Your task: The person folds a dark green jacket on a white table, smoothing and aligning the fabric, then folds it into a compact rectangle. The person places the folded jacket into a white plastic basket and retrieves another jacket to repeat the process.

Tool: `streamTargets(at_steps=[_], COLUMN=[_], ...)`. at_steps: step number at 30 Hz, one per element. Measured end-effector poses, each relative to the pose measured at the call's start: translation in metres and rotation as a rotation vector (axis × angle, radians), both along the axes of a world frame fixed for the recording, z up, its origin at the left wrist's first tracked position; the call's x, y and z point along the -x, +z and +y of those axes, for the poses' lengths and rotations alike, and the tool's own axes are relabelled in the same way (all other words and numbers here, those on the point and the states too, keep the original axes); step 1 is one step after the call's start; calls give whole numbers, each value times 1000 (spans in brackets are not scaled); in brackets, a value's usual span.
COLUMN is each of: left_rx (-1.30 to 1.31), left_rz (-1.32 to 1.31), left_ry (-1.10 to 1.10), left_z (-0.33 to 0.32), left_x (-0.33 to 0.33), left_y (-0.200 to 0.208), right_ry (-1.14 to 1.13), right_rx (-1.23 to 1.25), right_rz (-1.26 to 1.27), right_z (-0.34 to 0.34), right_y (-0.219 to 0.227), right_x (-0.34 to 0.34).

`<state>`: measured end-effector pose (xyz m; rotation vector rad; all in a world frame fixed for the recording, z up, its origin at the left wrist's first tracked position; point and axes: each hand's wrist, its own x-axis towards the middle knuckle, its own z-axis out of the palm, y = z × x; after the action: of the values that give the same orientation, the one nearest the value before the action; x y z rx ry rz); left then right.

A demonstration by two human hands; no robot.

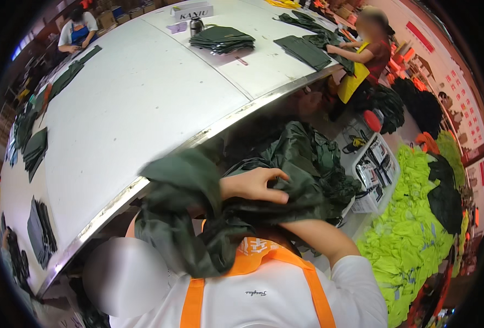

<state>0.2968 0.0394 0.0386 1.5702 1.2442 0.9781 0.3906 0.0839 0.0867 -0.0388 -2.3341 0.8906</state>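
Dark green cloth bunches mid-frame around the left hand, its thumb and forefinger spread; the hidden right hand's grip I cannot tell.

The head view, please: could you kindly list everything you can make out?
Large flat table: one, white, upper left
Flat fabric stacks: several, dark green, on the table
Metal flask: one, dark, table's far side
Crumpled cloth bundle: one, dark green, left of centre
Loose fabric heap: one, dark green, centre
Rectangular plastic bin: one, clear, right of heap
Small packets: several, black and white, in bin
Round lid: one, red, above bin
Soft garment pile: one, yellow-green, right
Co-workers: at least two, white and red tops, upper left, upper right
Cloth apron: one, orange, bottom
Left hand: one, bare, centre
Right hand: one, hidden by bundle
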Motion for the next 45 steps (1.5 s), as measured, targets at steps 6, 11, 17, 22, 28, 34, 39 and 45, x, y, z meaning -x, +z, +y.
streamTargets(at_steps=[6, 11, 17, 22, 28, 34, 39, 45], left_rx=[-561, -1039, -1566, -1638, -1632, -864, -791, -1220], left_rz=[947, 812, 376, 424, 527, 1351, 557, -579], left_ry=[557, 1280, 1771, 1859, 1882, 1756, 1818, 1641], left_z=[-52, -113, -172, -209, -214, -215, -246, -247], left_x=[40, 88, 106, 111, 125, 128, 217, 168], left_y=[16, 92, 132, 156, 178, 190, 148, 187], right_ry=[-29, 664, -187, -53, 630, -34, 1078, 1131], right_rx=[-155, -71, 208, 14, 439, 180, 75, 759], right_rz=[-196, 129, 42, 78, -566, -234, -116, -1186], right_z=[-15, -71, 16, -22, 2, 138, -44, -23], right_y=[-37, 26, -67, -78, -20, 102, 140, -3], right_x=[30, -36, -45, -3, 84, 101, 29, 49])
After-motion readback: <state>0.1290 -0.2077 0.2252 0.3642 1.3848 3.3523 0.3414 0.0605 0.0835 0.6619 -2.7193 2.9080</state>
